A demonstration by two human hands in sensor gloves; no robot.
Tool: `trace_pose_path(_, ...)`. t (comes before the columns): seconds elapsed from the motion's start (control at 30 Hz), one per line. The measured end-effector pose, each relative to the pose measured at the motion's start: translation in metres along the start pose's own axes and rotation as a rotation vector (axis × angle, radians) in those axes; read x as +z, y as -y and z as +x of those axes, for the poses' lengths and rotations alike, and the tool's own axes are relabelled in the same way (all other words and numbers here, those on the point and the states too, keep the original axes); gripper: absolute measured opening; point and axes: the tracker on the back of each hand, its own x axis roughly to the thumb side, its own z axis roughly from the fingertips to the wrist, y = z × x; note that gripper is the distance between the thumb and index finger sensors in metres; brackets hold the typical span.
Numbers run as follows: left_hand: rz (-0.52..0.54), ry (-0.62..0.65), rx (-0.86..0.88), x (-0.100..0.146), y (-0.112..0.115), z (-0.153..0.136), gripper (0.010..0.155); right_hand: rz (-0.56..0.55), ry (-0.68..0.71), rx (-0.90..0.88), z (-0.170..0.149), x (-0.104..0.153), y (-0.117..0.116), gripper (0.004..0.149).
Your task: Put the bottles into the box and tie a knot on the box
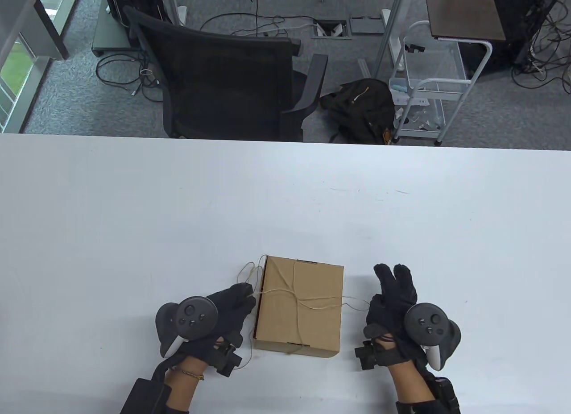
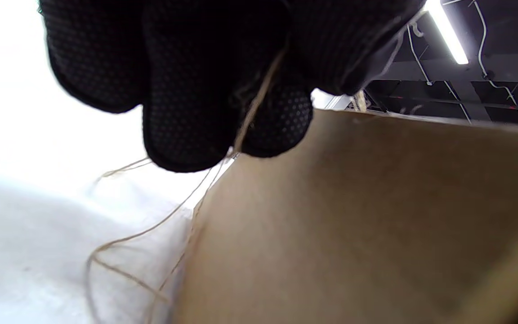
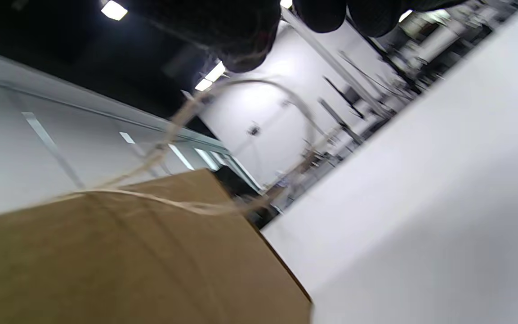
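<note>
Table view: closed cardboard box (image 1: 298,306) on white surface (image 1: 134,217), near edge, string (image 1: 294,298) crossed over its lid; left hand (image 1: 223,309) at its left side, right hand (image 1: 392,298) at its right. Left wrist view: fingers (image 2: 187,112) pinching string. Right wrist view: fingers (image 3: 245,49) pinching string, others extended.

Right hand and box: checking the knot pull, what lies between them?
A string end spans from box to right hand, over bare table; table view.
</note>
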Motion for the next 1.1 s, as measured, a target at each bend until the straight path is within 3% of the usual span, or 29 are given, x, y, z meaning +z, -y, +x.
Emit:
trace_pose_path(0.07,-0.003,0.003,0.002,0.000,0.001,0.001,0.046,0.043,0.189,-0.020,0.017,0.000,-0.007,0.057)
trace_pose_path(0.2,-0.018,0.014,-0.009,-0.001,0.003,0.003,0.046,0.328,0.200,-0.008,0.036,0.002,-0.034,0.066)
trace_pose_path(0.23,-0.017,0.016,-0.013,-0.001,0.003,0.003,0.046,0.351,0.209,-0.004,0.037,0.002,-0.037,0.066)
trace_pose_path(0.33,-0.015,0.021,-0.017,0.000,0.003,0.003,0.046,0.349,0.242,-0.029,0.036,0.004,-0.042,0.054)
trace_pose_path(0.4,-0.017,0.022,-0.023,0.000,0.003,0.003,0.046,0.272,0.241,-0.085,0.035,0.005,-0.036,0.039)
trace_pose_path(0.5,-0.017,0.022,-0.039,0.000,0.002,0.003,0.046,0.213,0.234,-0.163,0.029,0.003,-0.025,0.039)
trace_pose_path(0.63,-0.010,0.013,-0.040,0.000,0.001,0.003,0.046,0.092,0.092,-0.422,0.008,0.001,-0.008,0.041)
trace_pose_path(0.77,-0.002,0.000,-0.041,0.000,0.000,0.001,0.046,-0.154,-0.219,-0.619,-0.034,0.003,0.010,0.042)
trace_pose_path(0.83,-0.002,0.000,-0.030,0.000,0.000,0.001,0.046,-0.216,-0.341,-0.648,-0.051,0.006,0.011,0.042)
trace_pose_path(0.9,-0.005,0.004,-0.032,0.000,0.000,0.002,0.046,-0.198,-0.449,-0.667,-0.059,0.008,0.009,0.044)
trace_pose_path(0.97,-0.007,0.009,-0.031,0.000,0.001,0.004,0.046,-0.098,-0.515,-0.592,-0.057,0.008,0.006,0.056)
trace_pose_path(1.0,-0.009,0.011,-0.029,0.000,0.001,0.004,0.046,-0.061,-0.488,-0.509,-0.052,0.007,0.006,0.059)
trace_pose_path(1.03,-0.013,0.016,-0.031,0.000,0.002,0.005,0.046,-0.039,-0.330,-0.360,-0.040,0.003,0.005,0.060)
trace_pose_path(1.1,-0.016,0.021,-0.040,0.000,0.003,0.006,0.046,0.004,-0.069,-0.231,-0.018,-0.002,0.001,0.056)
